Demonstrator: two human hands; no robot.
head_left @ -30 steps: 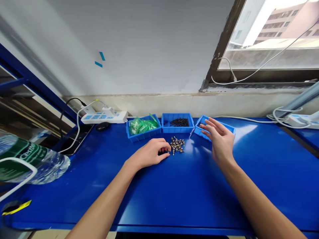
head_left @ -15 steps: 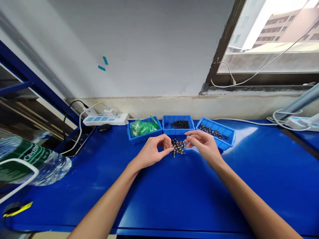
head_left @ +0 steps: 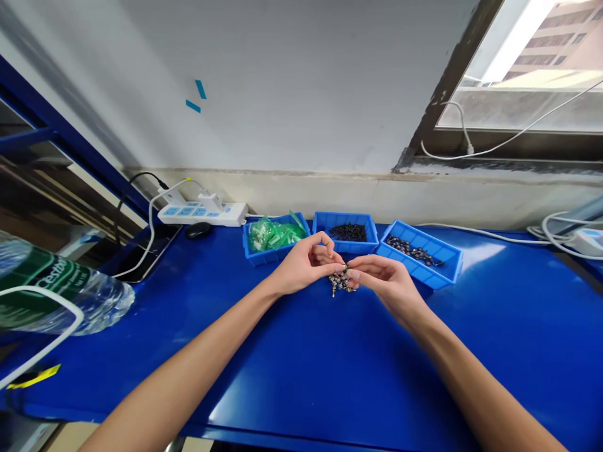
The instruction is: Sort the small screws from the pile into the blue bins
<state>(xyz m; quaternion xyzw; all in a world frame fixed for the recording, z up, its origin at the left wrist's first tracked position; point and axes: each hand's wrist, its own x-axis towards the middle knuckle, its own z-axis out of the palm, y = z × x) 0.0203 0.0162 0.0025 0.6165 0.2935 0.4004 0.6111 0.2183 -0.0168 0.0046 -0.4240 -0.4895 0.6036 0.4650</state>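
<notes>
A small heap of metal screws (head_left: pixel 340 285) lies on the blue table (head_left: pixel 301 370), partly hidden under my fingertips. Over its left side, my left hand (head_left: pixel 313 262) is closed, thumb and fingers pinched near a small dark piece. From the right, my right hand (head_left: pixel 381 274) meets it, also pinched, the two sets of fingertips touching or almost so. What each hand holds is too small to make out. Behind them stand a blue bin of black screws (head_left: pixel 348 232), a bin of metal screws (head_left: pixel 414 251) at the right and a bin of green plastic bags (head_left: pixel 276 233) at the left.
A white power strip (head_left: pixel 202 213) and a black mouse-like object (head_left: pixel 198 230) sit at the back left. A large water bottle (head_left: pixel 61 285) lies at the left edge. White cables (head_left: pixel 490 234) run along the wall at the right.
My hands have come together over the heap; before, they were apart on either side of it. The camera view has shifted slightly, too.
</notes>
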